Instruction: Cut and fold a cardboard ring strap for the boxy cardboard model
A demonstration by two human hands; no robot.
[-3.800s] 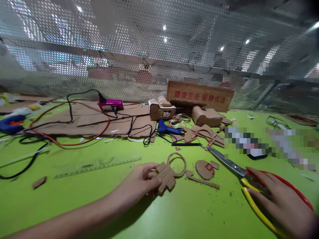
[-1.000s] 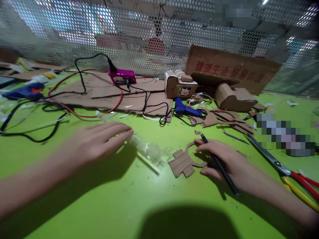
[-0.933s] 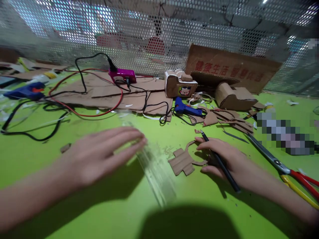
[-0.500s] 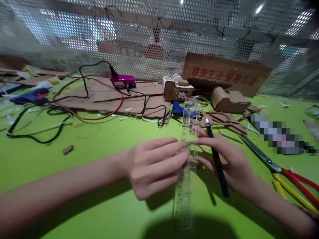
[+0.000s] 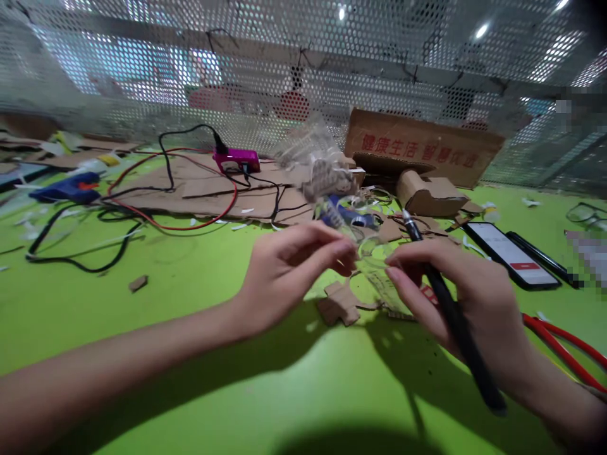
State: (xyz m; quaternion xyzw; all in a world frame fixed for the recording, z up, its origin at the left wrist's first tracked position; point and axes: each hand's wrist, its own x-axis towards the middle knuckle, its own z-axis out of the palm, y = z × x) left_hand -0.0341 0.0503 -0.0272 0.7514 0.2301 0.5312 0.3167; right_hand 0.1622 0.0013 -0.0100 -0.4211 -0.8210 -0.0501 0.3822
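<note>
The left hand (image 5: pixel 294 278) and right hand (image 5: pixel 465 297) are bare, with slender fingers (image 5: pixel 306 232) and rounded tips. The left forearm (image 5: pixel 118 373) is long and slim, smooth in outline, narrowing toward the hand and uncovered as far as the edge of view. The right forearm (image 5: pixel 552 385), likewise slim and bare, shows for a shorter stretch; shade by the lower corner hides its finer detail.

Left hand (image 5: pixel 301 275): fingers bent, near the clear ruler (image 5: pixel 332 212)
Right hand (image 5: pixel 467 309): grips a black pen (image 5: pixel 455 316)
Ruler: badly blurred, apparently raised between the hands
Cardboard cutout (image 5: pixel 338 304): on the green worktop (image 5: pixel 227 379)
Phone (image 5: pixel 512 254): screen lit
</note>
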